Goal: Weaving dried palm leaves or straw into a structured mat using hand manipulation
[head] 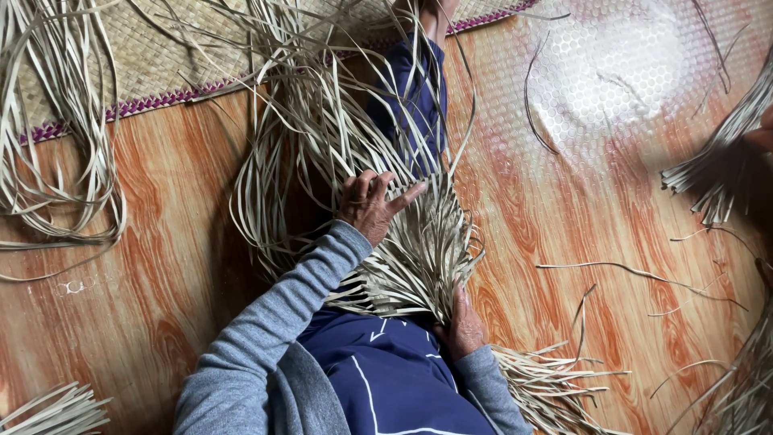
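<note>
Weaving under way: left hand [369, 205] spread flat on pale leaf strips [419, 242] draped over the lap in blue trousers [394, 370], right hand [461, 329] curled on the bundle's lower edge, grip unclear. Next likely needed: singling out one strip from the fan.

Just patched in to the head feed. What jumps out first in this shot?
The big fan of pale dried leaf strips across the person's blue-clad lap, mid-frame. The left hand presses flat on top of them, while the right hand grips their lower edge. Behind, a woven mat with a purple border lies top left on the orange wood-grain floor.
</note>
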